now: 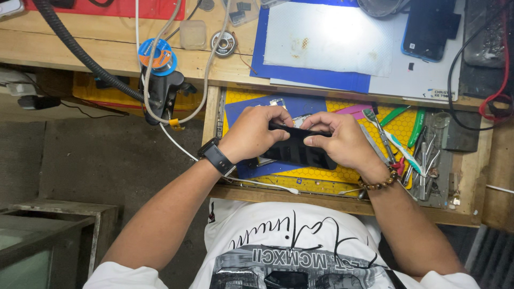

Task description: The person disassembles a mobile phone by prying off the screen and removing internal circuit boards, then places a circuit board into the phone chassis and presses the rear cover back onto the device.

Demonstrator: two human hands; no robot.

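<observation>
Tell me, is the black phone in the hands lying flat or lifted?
Lifted: both hands grip the black phone tilted above the yellow mat.

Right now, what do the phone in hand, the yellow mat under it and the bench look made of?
Phone: glossy black, likely glass, faint sheen. Yellow mat: looks like matte rubber or silicone, with a honeycomb pattern. Bench: bare pale wood, grain and plank edges visible.

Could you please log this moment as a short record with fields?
left hand: grips the left end of a black phone
right hand: grips its right end, fingers on the top edge
beneath: yellow mat in an open drawer
right of hands: tweezers, green tools
wrists: black watch left, bead bracelet right
</observation>
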